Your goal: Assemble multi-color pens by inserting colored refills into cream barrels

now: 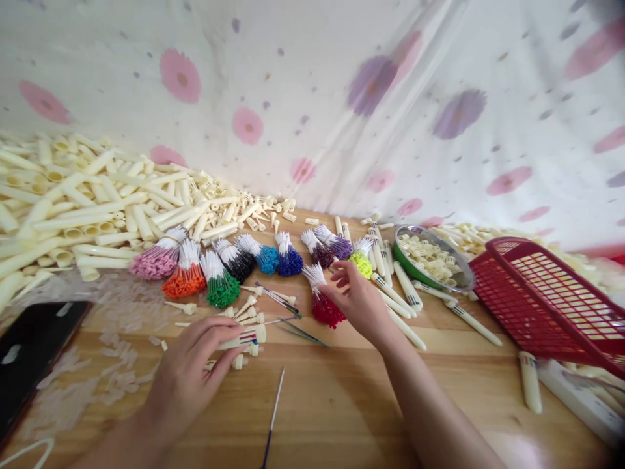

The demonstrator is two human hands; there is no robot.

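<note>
My left hand (193, 371) rests on the wooden table (342, 404) with its fingers closed round a cream pen piece (244, 339) that has coloured refills in it. My right hand (359, 299) reaches forward to a bundle of red-tipped refills (325, 306), fingertips pinched at the bundle's white top. A row of refill bundles runs behind: pink (153, 260), orange (185, 277), green (219, 286), black (239, 260), blue (266, 257), dark blue (289, 259), purple and yellow-green (361, 260). Loose thin refills (288, 303) lie between my hands.
A big heap of cream pen barrels (88, 208) fills the left. A green-rimmed bowl of small cream parts (430, 257) and a tilted red basket (547, 299) sit at the right. A black phone (34, 352) lies at the left edge. Flowered cloth hangs behind.
</note>
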